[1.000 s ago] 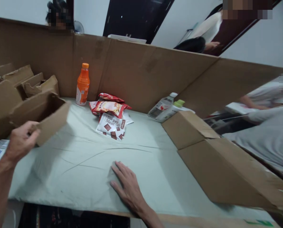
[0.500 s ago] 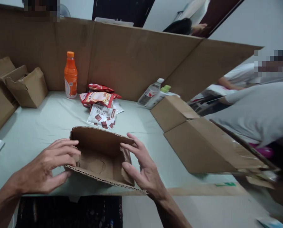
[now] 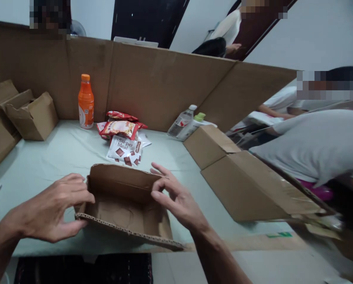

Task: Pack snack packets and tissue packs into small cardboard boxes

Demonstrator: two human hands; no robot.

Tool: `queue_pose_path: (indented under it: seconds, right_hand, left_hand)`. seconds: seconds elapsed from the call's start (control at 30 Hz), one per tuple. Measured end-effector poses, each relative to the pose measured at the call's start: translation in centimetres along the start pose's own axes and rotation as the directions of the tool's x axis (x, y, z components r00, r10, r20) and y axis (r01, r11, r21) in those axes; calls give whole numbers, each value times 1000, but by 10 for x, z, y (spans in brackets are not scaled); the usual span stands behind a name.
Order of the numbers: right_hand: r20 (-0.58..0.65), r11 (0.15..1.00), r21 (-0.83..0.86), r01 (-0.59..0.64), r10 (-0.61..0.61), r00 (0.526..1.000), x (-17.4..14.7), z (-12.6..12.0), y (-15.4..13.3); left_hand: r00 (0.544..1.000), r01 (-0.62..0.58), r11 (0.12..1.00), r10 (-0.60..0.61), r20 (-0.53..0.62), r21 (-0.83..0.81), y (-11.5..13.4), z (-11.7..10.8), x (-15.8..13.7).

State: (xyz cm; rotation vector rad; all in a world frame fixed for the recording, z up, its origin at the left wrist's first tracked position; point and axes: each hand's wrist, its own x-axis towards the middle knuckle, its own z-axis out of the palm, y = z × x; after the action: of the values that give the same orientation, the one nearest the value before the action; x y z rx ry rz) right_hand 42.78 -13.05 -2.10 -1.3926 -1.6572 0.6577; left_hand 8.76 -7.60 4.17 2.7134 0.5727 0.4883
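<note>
An open cardboard box stands near the table's front edge, its inside bare except for a round mark on the bottom. My left hand is on its left end, with bent fingers over the wall and the thumb at the front left corner. Over the right end hangs my right hand, thumb and index finger curved with a gap between them, another finger stretched out. Behind the box lie a white "Super Meal" packet and red snack packets.
An orange bottle stands by the cardboard screen. Clear and green-capped bottles lean at the back right. Larger cardboard boxes flank the table, left and right. People in light shirts are beyond the right side.
The small end flaps inside the box are no longer seen standing in. My right thumb and index finger have drawn closer together. The view has tilted slightly.
</note>
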Motion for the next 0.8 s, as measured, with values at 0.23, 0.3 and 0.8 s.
queue_pose_path:
  seconds: [0.23,0.3,0.8]
  right_hand:
    - [-195,974,223,-30,75,978,3,-23,23]
    - [-198,977,210,-44,86,976,5,-27,23]
    - [94,704,-703,101,-49,994,239,52,50]
  left_hand:
    - [978,44,993,-65,-197,-111,-4,19,-27]
    - [972,18,988,-54,-228,-156,-7,25,-21]
    - [991,92,977,-109,-78,-193,-4,19,-32]
